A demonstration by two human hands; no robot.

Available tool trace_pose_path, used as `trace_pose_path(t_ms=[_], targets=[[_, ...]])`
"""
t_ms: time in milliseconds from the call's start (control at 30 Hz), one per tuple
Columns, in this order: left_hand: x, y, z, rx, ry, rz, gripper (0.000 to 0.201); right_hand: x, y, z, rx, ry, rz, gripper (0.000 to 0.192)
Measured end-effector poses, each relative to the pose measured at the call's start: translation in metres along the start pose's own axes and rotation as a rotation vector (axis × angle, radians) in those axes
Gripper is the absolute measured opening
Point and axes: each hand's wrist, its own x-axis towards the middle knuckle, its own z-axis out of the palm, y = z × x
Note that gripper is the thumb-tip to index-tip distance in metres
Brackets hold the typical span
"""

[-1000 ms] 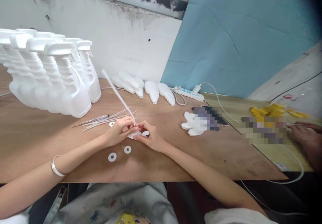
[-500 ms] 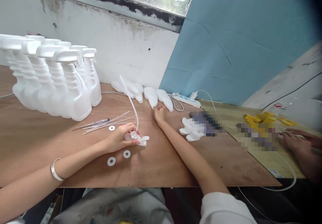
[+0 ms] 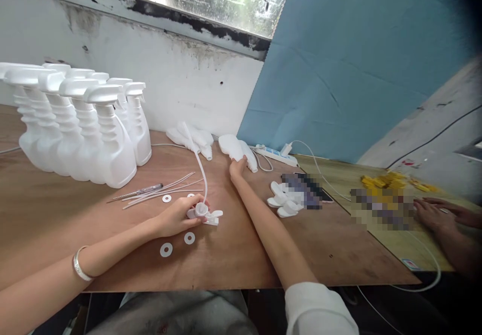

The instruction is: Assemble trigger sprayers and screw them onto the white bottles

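My left hand (image 3: 184, 215) is closed around a white spray trigger head (image 3: 214, 218) low over the table, its round collar facing up. From the collar a thin dip tube (image 3: 201, 166) rises and leans to the left. My right hand (image 3: 238, 166) reaches to the back and grips the neck end of a white bottle (image 3: 230, 146) lying on its side. Right beside it lies another white bottle (image 3: 250, 158). White ring washers (image 3: 166, 249) are scattered around my left hand.
Several assembled spray bottles (image 3: 120, 149) stand at the left. Loose tubes (image 3: 161, 194) and a screwdriver (image 3: 141, 191) lie before them. More bottles (image 3: 203, 139) lie by the wall, near a power strip (image 3: 276, 155). White trigger heads (image 3: 284, 202) lie right. A co-worker's hands (image 3: 437, 214) are far right.
My right hand has closed on a lying bottle, which has shifted and turned slightly. My left hand still holds the trigger head with its tube. The view has tilted up a little.
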Motion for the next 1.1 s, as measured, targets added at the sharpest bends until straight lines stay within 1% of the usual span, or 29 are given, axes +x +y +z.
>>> trace_pose_path(t_ms=[100, 200, 267, 367, 400, 433, 533, 600, 667, 700, 767, 833, 933, 1033, 1100], targets=[[0.000, 0.002, -0.002, 0.022, -0.018, 0.016, 0.023, -0.002, -0.022, 0.002, 0.200, 0.076, 0.025, 0.047], [-0.001, 0.008, -0.005, 0.049, -0.041, 0.024, 0.021, -0.004, -0.058, -0.001, 0.441, 0.113, 0.036, 0.038], [-0.001, 0.010, -0.006, 0.078, -0.029, 0.047, 0.020, -0.005, -0.084, -0.010, 0.592, 0.108, 0.049, 0.026], [-0.001, 0.010, -0.006, 0.103, 0.029, 0.092, 0.019, -0.007, -0.118, -0.033, 0.769, 0.045, 0.068, 0.013], [-0.001, 0.008, -0.005, 0.105, 0.048, 0.098, 0.019, -0.008, -0.127, -0.042, 0.845, -0.002, 0.085, 0.011], [0.000, 0.007, -0.005, 0.105, 0.059, 0.102, 0.018, -0.009, -0.134, -0.052, 0.972, -0.095, 0.128, 0.009], [0.000, 0.005, -0.004, 0.102, 0.070, 0.101, 0.019, -0.010, -0.145, -0.077, 1.106, -0.219, 0.173, 0.003], [0.000, 0.005, -0.004, 0.101, 0.067, 0.097, 0.019, -0.010, -0.146, -0.087, 1.103, -0.270, 0.134, 0.001], [0.000, 0.006, -0.005, 0.105, 0.061, 0.087, 0.020, -0.011, -0.145, -0.089, 1.039, -0.369, 0.025, 0.002], [0.000, 0.007, -0.005, 0.108, 0.056, 0.082, 0.020, -0.012, -0.144, -0.087, 0.992, -0.438, -0.037, 0.004], [0.000, 0.008, -0.005, 0.117, 0.051, 0.077, 0.021, -0.017, -0.144, -0.081, 0.920, -0.556, -0.130, 0.014], [0.001, 0.008, -0.005, 0.126, 0.048, 0.085, 0.021, -0.028, -0.148, -0.076, 0.894, -0.615, -0.193, 0.021], [0.001, 0.007, -0.008, 0.153, 0.055, 0.091, 0.023, -0.053, -0.161, -0.077, 0.826, -0.643, -0.332, 0.025], [0.000, 0.004, -0.014, 0.222, 0.109, 0.071, 0.027, -0.078, -0.175, -0.090, 0.736, -0.594, -0.433, 0.029], [0.000, 0.002, -0.018, 0.269, 0.158, 0.046, 0.028, -0.087, -0.182, -0.102, 0.698, -0.569, -0.525, 0.034]])
